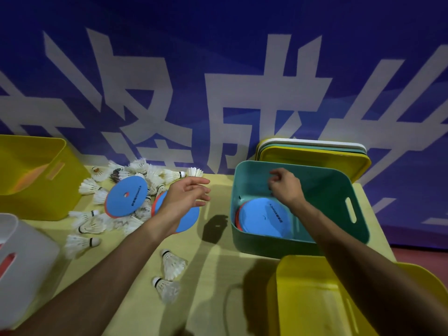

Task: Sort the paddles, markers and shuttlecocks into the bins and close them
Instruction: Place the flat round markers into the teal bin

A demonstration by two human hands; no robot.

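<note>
As the right hand (286, 187) hangs empty over the teal bin (334, 187) and the left hand (186, 196) hovers slack above a blue disc (190, 220) left of it, a hasty grab may scatter the shuttlecocks (88, 187).

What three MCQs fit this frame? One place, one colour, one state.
1. The right hand is: A) over the white bin B) over the teal bin C) on the shuttlecocks.
2. The front lid of the stack behind the teal bin: A) red B) black C) yellow.
3. The teal bin is: A) open, blue discs inside B) lidded C) open, bare.
B: the hand hangs above its interior. C: yellow lid faces the camera. A: no lid on; discs lie at the bottom.
</note>
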